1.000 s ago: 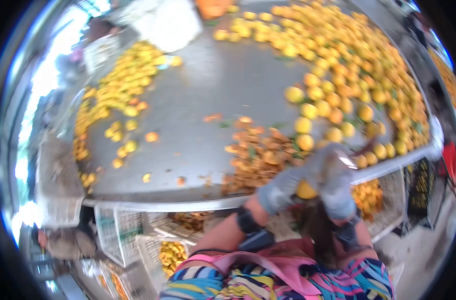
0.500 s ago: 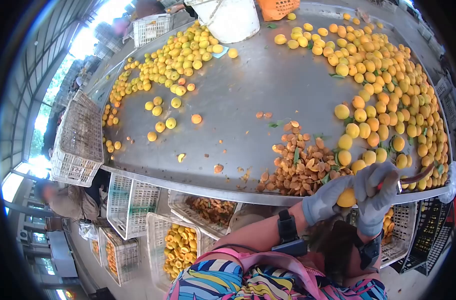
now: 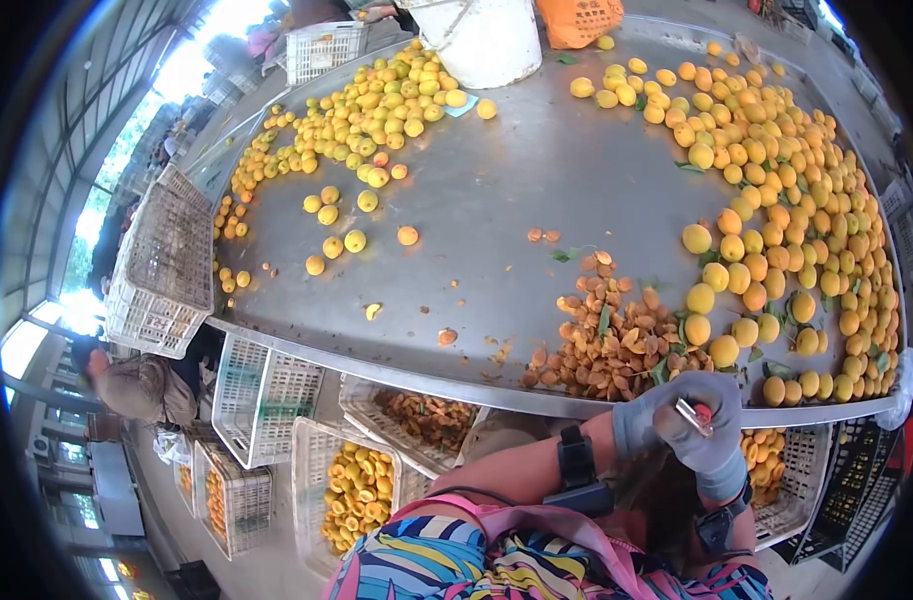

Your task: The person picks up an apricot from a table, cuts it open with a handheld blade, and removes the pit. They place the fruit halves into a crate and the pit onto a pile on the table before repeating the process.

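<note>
My left hand [image 3: 640,424], in a grey work glove, is closed against my right hand just in front of the table's near edge. The apricot seen in it half a second ago is now hidden by the gloves. Also gloved, my right hand [image 3: 714,430] grips a small tool [image 3: 694,417] with a shiny metal end and a red part. Right behind the hands lies a heap of brown apricot pits [image 3: 616,345] mixed with a few leaves. Whole apricots [image 3: 776,240] spread over the table's right side.
The metal table [image 3: 496,230] holds more yellow fruit [image 3: 386,100] at back left and a white bucket [image 3: 486,45]. Below its edge stand a crate of apricot halves [image 3: 358,495], a crate of pits [image 3: 426,420] and another crate [image 3: 771,460]. An upright crate [image 3: 161,270] leans at left.
My right hand has come left and turned, bringing the tool's metal end towards me. Both hands have closed together and the apricot has gone out of sight. The view has shifted slightly.
</note>
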{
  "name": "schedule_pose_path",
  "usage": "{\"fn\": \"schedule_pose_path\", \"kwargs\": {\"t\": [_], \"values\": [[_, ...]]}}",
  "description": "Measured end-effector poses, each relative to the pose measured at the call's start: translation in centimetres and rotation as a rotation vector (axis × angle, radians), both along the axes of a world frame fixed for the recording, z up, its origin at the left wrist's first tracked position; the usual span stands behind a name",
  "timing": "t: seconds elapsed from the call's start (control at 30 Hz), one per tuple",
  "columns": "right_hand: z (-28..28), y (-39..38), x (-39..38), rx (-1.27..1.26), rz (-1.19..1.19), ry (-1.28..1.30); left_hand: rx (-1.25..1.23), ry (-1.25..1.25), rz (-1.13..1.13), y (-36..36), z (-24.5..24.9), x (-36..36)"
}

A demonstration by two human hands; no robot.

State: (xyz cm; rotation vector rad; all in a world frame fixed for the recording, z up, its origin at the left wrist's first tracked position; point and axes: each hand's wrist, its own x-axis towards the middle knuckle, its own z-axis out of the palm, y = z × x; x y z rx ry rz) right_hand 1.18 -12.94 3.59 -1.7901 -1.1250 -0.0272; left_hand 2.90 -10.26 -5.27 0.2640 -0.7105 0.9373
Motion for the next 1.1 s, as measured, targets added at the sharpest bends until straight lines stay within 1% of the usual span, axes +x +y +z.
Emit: {"fn": "schedule_pose_path", "kwargs": {"t": [0.03,0.07,0.13,0.17,0.2,0.23,0.27,0.3,0.33,0.37,0.4,0.43,0.47,0.5,0.53,0.57,0.6,0.63,0.67,0.73,0.8,0.83,0.87,0.9,0.93,0.97,1.0,1.03,1.07,1.1], "values": [[1.1,0.1,0.0,-0.077,0.076,0.068,0.121,0.062,-0.06,0.7,-0.8,0.0],[0.9,0.1,-0.1,-0.077,0.079,0.066,0.241,0.125,-0.121,1.5,-1.8,-0.2],[-0.2,-0.3,-0.4,0.028,-0.048,0.098,0.481,0.25,-0.246,3.3,-3.3,-0.7],[-1.3,-0.8,-0.1,0.028,-0.046,0.097,0.601,0.314,-0.307,4.0,-3.7,-1.0],[-2.7,-1.5,0.4,0.081,-0.144,0.165,0.6,0.316,-0.304,5.0,-3.0,-1.8],[-3.5,-1.8,0.6,0.133,-0.243,0.234,0.618,0.609,-0.642,6.3,-1.5,-3.2],[-2.4,-1.5,0.8,0.131,-0.241,0.235,0.616,0.9,-0.982,7.3,0.4,-4.4],[-0.2,-0.9,1.4,0.38,-0.069,0.54,0.748,0.949,-0.68,7.5,2.9,-5.4],[1.3,-0.5,2.0,0.627,0.114,0.839,0.75,0.946,-0.676,8.2,2.8,-5.1],[2.0,-0.4,2.4,0.628,0.117,0.836,0.587,0.979,-1.13,9.1,2.5,-4.4],[2.4,-0.5,2.8,0.687,0.128,0.804,0.393,0.98,-1.577,9.8,3.0,-4.1],[2.5,-0.5,3.0,0.745,0.137,0.773,0.397,0.981,-1.578,9.7,3.6,-4.6],[2.6,-0.3,3.2,0.747,0.133,0.772,0.58,1.02,-1.196,9.1,4.5,-5.5],[2.5,-0.2,3.2,0.801,0.123,0.782,0.736,1.029,-0.808,8.6,5.1,-6.2],[2.5,-0.2,3.3,0.856,0.11,0.79,0.74,1.029,-0.817,8.2,4.4,-6.2],[2.5,-0.3,3.5,0.826,0.123,0.77,0.516,1.097,-0.943,7.7,3.1,-5.7],[2.4,-0.4,3.6,0.833,0.106,0.763,0.287,1.159,-1.064,7.6,3.3,-5.4],[2.3,-0.4,3.5,0.784,0.1,0.757,0.262,1.058,-1.038,8.0,3.4,-5.0],[2.3,-0.4,3.5,0.736,0.094,0.751,0.276,1.061,-1.058,8.5,3.5,-4.8],[2.1,-0.2,3.5,0.76,0.055,0.782,0.372,1.051,-1.058,9.4,4.0,-4.3],[2.3,-0.1,3.7,0.779,0.016,0.797,0.336,1.037,-1.079,8.9,3.5,-4.0],[2.0,-0.2,3.7,0.775,-0.048,0.803,0.377,1.105,-1.008,8.8,3.3,-4.0],[1.6,-0.2,3.8,0.777,-0.057,0.801,0.418,1.171,-0.934,8.8,3.2,-4.0],[1.1,-0.2,3.9,0.794,-0.158,0.83,0.423,1.171,-0.941,8.9,3.9,-3.9],[1.0,-0.3,4.0,0.811,-0.26,0.857,0.283,1.221,-1.031,9.1,4.8,-3.8],[1.3,-0.4,4.2,0.82,-0.272,0.852,0.143,1.269,-1.121,9.3,5.5,-3.8],[1.9,-0.4,4.5,0.817,-0.196,0.87,0.157,1.271,-1.135,9.5,5.8,-3.7],[2.4,-0.3,4.8,0.813,-0.12,0.888,0.156,1.182,-1.129,9.6,6.0,-3.6],[2.5,-0.2,5.0,0.822,-0.137,0.882,0.151,1.094,-1.124,9.8,6.1,-3.6],[2.5,-0.1,5.1,0.82,-0.239,0.882,0.159,1.096,-1.14,10.2,6.1,-3.5]]}}
